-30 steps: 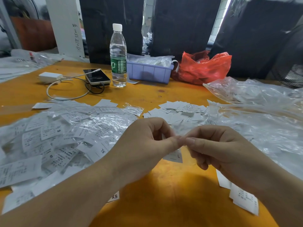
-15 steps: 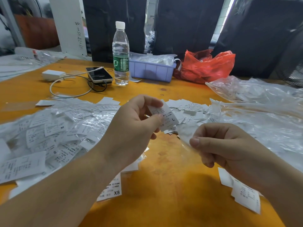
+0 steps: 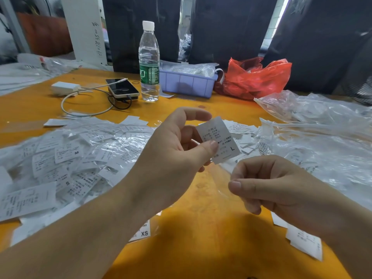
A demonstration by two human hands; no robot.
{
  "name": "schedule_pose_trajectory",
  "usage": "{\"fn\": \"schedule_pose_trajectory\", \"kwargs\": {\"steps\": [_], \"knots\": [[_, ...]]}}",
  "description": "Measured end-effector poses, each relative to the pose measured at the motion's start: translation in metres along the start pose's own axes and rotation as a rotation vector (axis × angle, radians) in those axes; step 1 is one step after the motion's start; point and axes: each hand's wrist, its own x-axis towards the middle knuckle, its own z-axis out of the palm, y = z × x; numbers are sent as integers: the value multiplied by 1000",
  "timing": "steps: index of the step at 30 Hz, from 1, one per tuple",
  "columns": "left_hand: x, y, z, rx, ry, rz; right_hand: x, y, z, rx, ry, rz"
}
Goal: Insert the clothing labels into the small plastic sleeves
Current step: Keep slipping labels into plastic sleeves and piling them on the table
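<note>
The left hand pinched an L label print-up above the counter, angled toward 5 o'clock, where the right hand's grip pinched a barely visible clear sleeve, seemingly ready to receive it.

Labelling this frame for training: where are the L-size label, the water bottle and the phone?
L-size label (image 3: pixel 218 137): head view, printed middle.
Water bottle (image 3: pixel 149 75): head view, green wrapper.
Phone (image 3: pixel 122 88): head view, dark screen.
</note>
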Motion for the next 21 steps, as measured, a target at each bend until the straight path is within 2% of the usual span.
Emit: {"fn": "schedule_pose_trajectory", "kwargs": {"steps": [9, 21], "knots": [[0, -2, -1, -18, -34, -33, -2, 1, -4, 36, -37, -25], [2, 2, -4, -91, 8, -46, -2, -1, -2, -72, 75, -73]]}}
